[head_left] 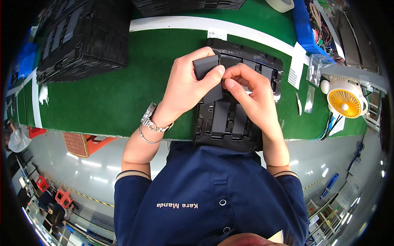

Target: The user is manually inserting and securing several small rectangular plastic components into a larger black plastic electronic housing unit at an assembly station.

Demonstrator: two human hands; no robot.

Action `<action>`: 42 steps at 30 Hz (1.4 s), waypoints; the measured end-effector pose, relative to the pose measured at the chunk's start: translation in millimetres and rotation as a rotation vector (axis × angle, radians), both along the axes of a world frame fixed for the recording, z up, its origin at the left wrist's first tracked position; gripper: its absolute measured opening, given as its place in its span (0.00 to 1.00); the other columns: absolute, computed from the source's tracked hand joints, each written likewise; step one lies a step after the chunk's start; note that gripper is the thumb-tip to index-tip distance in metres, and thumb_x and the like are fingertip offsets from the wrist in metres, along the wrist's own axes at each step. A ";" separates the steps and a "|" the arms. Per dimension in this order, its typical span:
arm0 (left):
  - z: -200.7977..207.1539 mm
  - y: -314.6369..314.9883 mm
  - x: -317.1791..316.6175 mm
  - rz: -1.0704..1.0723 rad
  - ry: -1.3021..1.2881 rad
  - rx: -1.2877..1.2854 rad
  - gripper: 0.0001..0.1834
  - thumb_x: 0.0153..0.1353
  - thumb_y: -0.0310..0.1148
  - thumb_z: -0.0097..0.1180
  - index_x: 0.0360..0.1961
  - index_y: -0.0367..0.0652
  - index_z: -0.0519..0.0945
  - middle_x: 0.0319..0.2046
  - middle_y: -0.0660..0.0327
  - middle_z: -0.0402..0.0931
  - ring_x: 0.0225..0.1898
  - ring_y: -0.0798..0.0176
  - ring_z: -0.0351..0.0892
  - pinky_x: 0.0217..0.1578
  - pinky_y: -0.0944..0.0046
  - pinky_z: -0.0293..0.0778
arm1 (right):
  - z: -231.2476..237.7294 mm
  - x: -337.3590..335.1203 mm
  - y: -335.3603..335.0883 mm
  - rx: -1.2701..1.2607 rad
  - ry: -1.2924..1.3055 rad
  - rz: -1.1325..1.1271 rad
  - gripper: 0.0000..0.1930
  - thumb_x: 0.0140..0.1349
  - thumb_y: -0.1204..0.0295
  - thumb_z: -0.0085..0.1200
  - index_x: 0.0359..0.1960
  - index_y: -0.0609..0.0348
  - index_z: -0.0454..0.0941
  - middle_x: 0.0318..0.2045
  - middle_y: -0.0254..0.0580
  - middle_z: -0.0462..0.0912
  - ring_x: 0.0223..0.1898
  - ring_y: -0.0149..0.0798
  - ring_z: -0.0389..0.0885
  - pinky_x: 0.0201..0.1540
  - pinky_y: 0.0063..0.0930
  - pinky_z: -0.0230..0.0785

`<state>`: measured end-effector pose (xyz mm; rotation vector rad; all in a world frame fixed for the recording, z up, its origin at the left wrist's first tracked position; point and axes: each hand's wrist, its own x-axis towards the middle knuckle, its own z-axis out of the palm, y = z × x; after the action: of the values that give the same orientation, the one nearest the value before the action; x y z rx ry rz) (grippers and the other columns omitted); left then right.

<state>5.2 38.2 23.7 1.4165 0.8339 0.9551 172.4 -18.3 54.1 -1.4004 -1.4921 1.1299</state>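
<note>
My left hand [180, 86] is closed round a dark grey rectangular block [206, 66], held tilted above the tray, thumb along its lower edge. My right hand [258, 98] meets it at the block's right end, thumb and forefinger pinched together. Whatever lies between those right fingertips is too small to make out. Under both hands is a black moulded plastic tray [200, 129] at the table's front edge. Similar dark blocks [221, 117] lie in its compartments, and part of the tray is hidden by my hands.
Tall stacks of black trays [94, 45] stand at the left of the green table [160, 45]. To the right are a blue bin [303, 33] with wires, a small white-and-yellow fan [344, 102], a white-handled tool [298, 103] and a label sheet [296, 65]. A tape roll [281, 4] sits at the back.
</note>
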 end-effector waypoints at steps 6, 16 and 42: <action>-3.9 -0.3 3.1 -0.016 0.091 0.035 0.13 0.56 0.32 0.59 0.22 0.39 0.69 0.12 0.68 0.61 0.16 0.75 0.58 0.17 0.68 0.56 | -4.5 3.6 1.1 -0.013 -0.066 0.007 0.05 0.59 0.75 0.55 0.33 0.66 0.76 0.26 0.40 0.80 0.29 0.31 0.78 0.36 0.26 0.72; -0.9 -0.1 2.0 -0.048 0.205 -0.045 0.13 0.59 0.34 0.57 0.23 0.39 0.70 0.17 0.72 0.63 0.22 0.78 0.58 0.23 0.72 0.58 | -9.9 5.2 1.5 -0.013 -0.061 -0.002 0.05 0.60 0.76 0.55 0.33 0.65 0.77 0.24 0.38 0.80 0.27 0.28 0.77 0.33 0.24 0.70; -5.1 -3.5 6.0 0.060 0.128 -0.037 0.10 0.58 0.32 0.57 0.24 0.38 0.72 0.17 0.70 0.65 0.21 0.77 0.61 0.22 0.72 0.59 | -17.6 3.4 1.8 -0.040 0.075 -0.060 0.05 0.61 0.75 0.56 0.35 0.64 0.77 0.27 0.34 0.79 0.31 0.24 0.76 0.36 0.20 0.70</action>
<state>11.2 34.7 18.7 1.4385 0.9895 0.8968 175.8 -16.5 36.5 -1.4049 -1.3734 1.1681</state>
